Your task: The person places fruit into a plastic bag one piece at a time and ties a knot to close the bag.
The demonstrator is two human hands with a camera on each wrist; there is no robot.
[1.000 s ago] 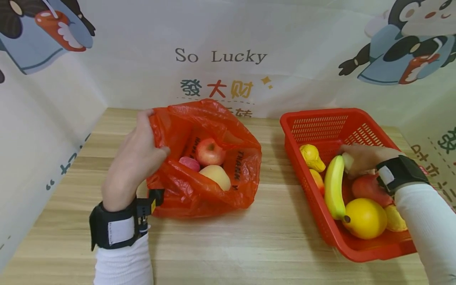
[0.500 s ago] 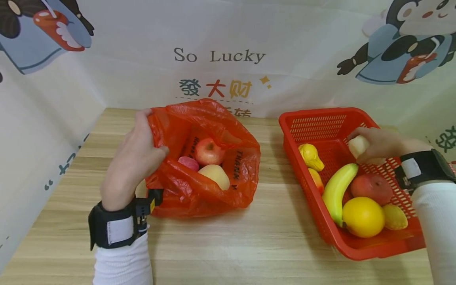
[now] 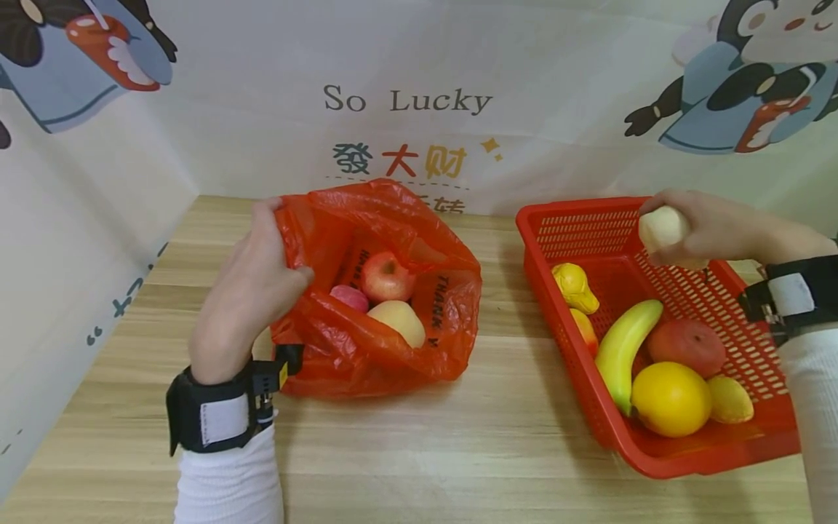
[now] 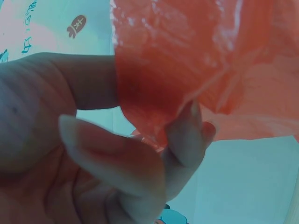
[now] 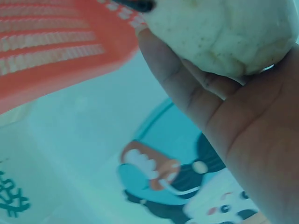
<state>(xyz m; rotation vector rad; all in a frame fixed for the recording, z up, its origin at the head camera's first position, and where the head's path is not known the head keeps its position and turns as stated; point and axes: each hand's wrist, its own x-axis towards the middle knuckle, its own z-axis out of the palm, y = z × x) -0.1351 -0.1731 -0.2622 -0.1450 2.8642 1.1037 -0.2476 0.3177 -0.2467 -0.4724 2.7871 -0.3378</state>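
Clock hours below are read from the head view, and within each container from its own middle. On the worktop point(image 3: 471, 451) we list:

- Red bag point(image 3: 340, 356), near the centre. Left hand point(image 3: 252, 291) grips its rim at 10 o'clock. Contents: red apple point(image 3: 386, 275), middle; pink fruit point(image 3: 349, 298), 9 o'clock; pale yellow fruit point(image 3: 399, 322), 5 o'clock.
- Red basket point(image 3: 655, 466), between 3 and 4 o'clock. Contents: lumpy yellow fruit point(image 3: 573, 287), 10; orange-red fruit point(image 3: 585, 332), 9; banana point(image 3: 625, 353), 8; round yellow fruit point(image 3: 672, 399), 6; reddish fruit point(image 3: 687, 348) and, farther out, small yellow fruit point(image 3: 731, 399), both toward 4.
- Pale item point(image 3: 661, 228), gripped by the right hand point(image 3: 713, 224), seen against the basket's 12 o'clock side.

Obstructed: pale yellow fruit, partly behind the bag's near fold; orange-red fruit, partly behind the basket's rim; the basket's right edge, partly behind the right sleeve point(image 3: 815, 422). The right wrist view cuts off the pale item at 12 o'clock; we cannot identify it. Red film hides some left fingertips.
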